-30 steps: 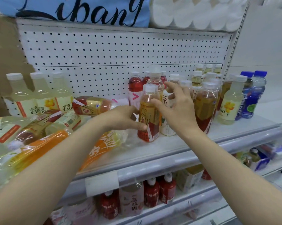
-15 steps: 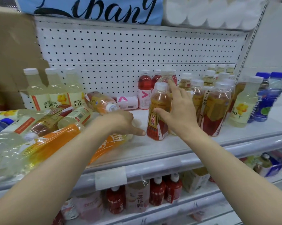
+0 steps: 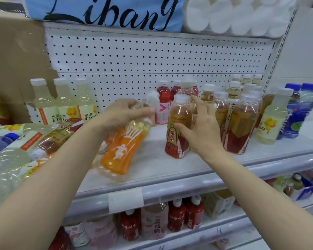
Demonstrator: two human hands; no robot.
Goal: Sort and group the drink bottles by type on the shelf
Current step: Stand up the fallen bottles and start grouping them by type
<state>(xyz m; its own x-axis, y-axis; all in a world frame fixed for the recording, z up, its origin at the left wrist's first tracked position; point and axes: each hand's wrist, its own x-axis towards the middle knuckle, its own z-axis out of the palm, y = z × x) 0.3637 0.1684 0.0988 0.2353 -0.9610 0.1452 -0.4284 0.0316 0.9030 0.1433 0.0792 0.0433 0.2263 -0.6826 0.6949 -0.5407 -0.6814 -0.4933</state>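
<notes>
The orange bottle (image 3: 124, 147) is being gripped by curled left hand (image 3: 123, 112) fingers; the tea bottle (image 3: 178, 130) is being touched by spread right hand (image 3: 200, 130) fingers; the orange bottle's cap is blurred.

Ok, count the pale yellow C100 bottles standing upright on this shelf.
4 upright C100 bottles: three in a row at back left; one at the right beside the blue bottles. Others may be hidden.

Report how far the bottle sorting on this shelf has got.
Done: three pale C100 bottles stand together at the back left, and amber tea bottles stand grouped at right. In hand: the left hand grips a tilted orange bottle; the right hand touches an upright tea bottle. Left: a heap of mixed bottles lies on its side at left, and one stray C100 bottle stands by the blue bottles.
</notes>
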